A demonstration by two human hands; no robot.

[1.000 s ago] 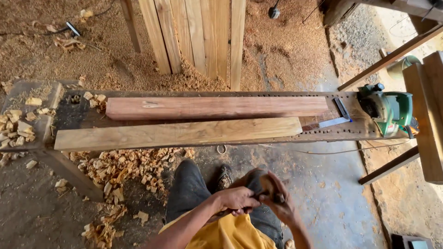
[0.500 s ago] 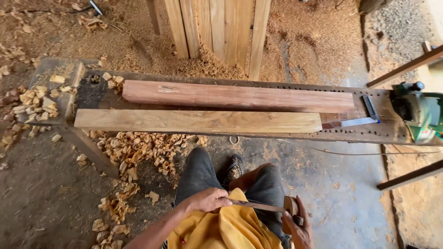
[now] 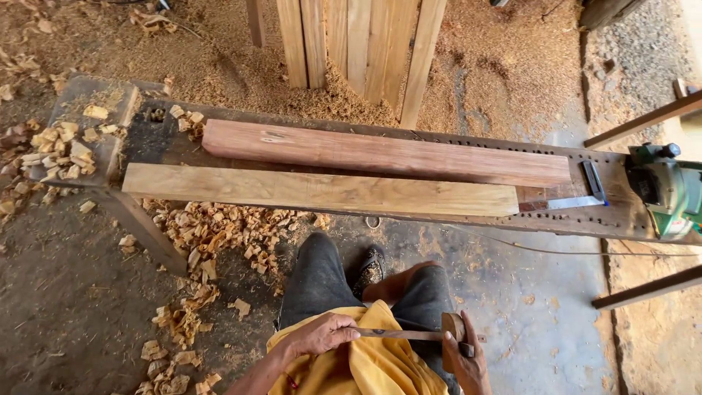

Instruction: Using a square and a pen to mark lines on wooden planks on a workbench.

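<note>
My left hand (image 3: 322, 334) grips one end of a thin wooden stick (image 3: 398, 333) held level in front of my yellow shirt. My right hand (image 3: 466, 360) holds a small wooden block (image 3: 453, 326) at the stick's other end, near my dark trousers. Ahead lies a long workbench (image 3: 621, 216) carrying a pale plank (image 3: 322, 189) at the near side and a reddish-brown plank (image 3: 387, 153) behind it. Both hands are well short of the bench.
A steel try square (image 3: 578, 192) lies at the planks' right end, and a green power planer (image 3: 665, 192) sits at the bench's far right. Wood chips (image 3: 212, 234) litter the floor and left bench end. Upright boards (image 3: 358, 44) stand behind; angled battens cross at right.
The view has shifted so the bench sits further right. My hands, close together over my lap a second ago, have drawn apart, with the stick now stretched between them.
</note>
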